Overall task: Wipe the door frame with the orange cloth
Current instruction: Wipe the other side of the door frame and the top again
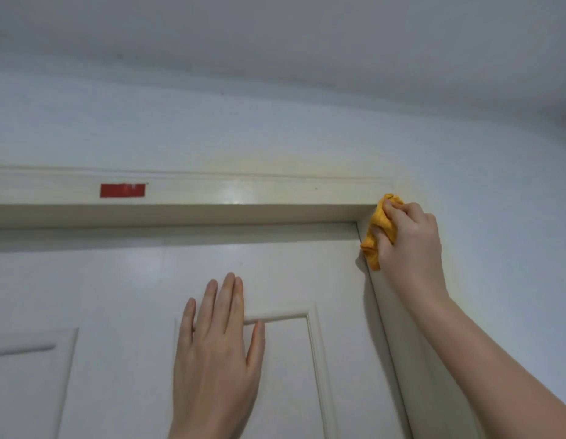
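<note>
Up at the top right corner of the door frame [275, 198], the orange cloth [375, 240] is bunched into a crumpled wad, its colour a bright yellow-orange with soft folds, pressed against the spot where the head piece meets the right upright. Only part of the cloth shows, at the top by the corner and lower down along the upright; the rest is covered by the right hand [408, 239], whose fingers are curled round it in a firm grip. How far the cloth reaches behind the palm cannot be told. Lower and well apart, the left hand [216, 353] lies flat on the white door [116, 280] with straight fingers close together, over the moulding of a raised panel; its wrist is cut off by the bottom edge. On the frame's head piece, towards the left, sits a red rectangular patch [122, 190]. Pale wall [275, 128] rises above the frame.
</note>
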`<control>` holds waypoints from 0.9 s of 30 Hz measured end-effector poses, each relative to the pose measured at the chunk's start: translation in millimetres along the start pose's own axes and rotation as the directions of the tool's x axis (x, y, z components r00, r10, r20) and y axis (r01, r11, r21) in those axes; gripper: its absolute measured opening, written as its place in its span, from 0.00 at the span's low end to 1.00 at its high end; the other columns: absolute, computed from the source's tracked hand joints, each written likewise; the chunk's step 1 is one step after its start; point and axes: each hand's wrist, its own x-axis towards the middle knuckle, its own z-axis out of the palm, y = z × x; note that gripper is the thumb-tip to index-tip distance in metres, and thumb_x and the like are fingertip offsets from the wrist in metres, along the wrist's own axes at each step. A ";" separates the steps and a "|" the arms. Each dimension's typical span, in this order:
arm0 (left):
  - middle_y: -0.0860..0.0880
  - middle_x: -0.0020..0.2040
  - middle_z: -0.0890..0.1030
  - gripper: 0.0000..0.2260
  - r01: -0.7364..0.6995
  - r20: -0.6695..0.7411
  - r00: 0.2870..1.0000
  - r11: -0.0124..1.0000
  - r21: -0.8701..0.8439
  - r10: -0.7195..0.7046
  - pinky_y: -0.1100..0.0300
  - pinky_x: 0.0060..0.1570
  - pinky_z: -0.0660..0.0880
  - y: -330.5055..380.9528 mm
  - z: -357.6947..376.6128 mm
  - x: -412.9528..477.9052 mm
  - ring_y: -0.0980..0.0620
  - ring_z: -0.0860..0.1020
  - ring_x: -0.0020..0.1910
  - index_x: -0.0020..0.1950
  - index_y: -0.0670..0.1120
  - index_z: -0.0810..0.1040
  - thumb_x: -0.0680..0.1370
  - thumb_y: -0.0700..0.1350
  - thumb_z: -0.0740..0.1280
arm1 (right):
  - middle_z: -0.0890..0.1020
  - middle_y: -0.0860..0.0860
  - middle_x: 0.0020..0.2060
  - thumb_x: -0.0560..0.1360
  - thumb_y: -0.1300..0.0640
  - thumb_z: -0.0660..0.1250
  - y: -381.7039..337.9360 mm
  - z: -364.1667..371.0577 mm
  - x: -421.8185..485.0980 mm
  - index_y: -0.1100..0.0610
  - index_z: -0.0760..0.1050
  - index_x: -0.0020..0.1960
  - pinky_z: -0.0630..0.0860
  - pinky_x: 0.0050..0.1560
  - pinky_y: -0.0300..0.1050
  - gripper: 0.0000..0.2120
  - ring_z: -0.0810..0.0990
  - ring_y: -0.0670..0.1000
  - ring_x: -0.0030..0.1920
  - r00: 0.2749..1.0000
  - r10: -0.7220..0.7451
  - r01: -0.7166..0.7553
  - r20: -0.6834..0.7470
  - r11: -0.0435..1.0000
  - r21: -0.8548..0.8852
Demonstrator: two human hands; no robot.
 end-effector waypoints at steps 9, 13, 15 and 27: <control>0.48 0.86 0.68 0.31 0.042 -0.018 0.999 0.998 0.040 -0.042 0.53 0.86 0.47 -79.3 -28.5 -1.2 0.45 0.67 0.85 0.87 0.44 0.68 0.86 0.58 0.55 | 0.82 0.55 0.68 0.78 0.65 0.75 -13.1 6.9 34.4 0.57 0.79 0.73 0.63 0.61 0.36 0.24 0.77 0.63 0.64 0.991 -0.120 0.114 0.054 0.987 0.117; 0.52 0.89 0.60 0.32 0.032 0.038 0.999 0.999 0.017 -0.033 0.55 0.88 0.44 -89.2 -27.0 -2.0 0.50 0.57 0.89 0.90 0.49 0.59 0.87 0.59 0.52 | 0.82 0.57 0.69 0.79 0.65 0.74 -29.2 12.8 37.5 0.60 0.78 0.74 0.66 0.67 0.39 0.24 0.79 0.65 0.64 0.934 -0.337 0.315 0.118 0.933 0.173; 0.53 0.90 0.58 0.32 0.029 0.025 0.999 0.999 0.025 -0.029 0.55 0.88 0.43 -90.3 -23.0 -2.8 0.51 0.55 0.90 0.90 0.50 0.57 0.88 0.60 0.52 | 0.81 0.59 0.70 0.80 0.65 0.73 -16.4 7.2 41.5 0.61 0.76 0.76 0.72 0.70 0.50 0.24 0.79 0.67 0.65 0.895 -0.425 0.411 0.137 0.904 0.118; 0.55 0.91 0.53 0.31 0.010 0.034 0.999 1.000 0.028 -0.011 0.49 0.88 0.45 -86.1 -19.3 0.7 0.55 0.48 0.90 0.91 0.52 0.52 0.89 0.61 0.47 | 0.81 0.58 0.70 0.82 0.66 0.70 -89.7 34.9 23.3 0.63 0.77 0.74 0.70 0.71 0.45 0.20 0.80 0.65 0.66 0.905 -0.425 0.402 0.034 0.878 0.260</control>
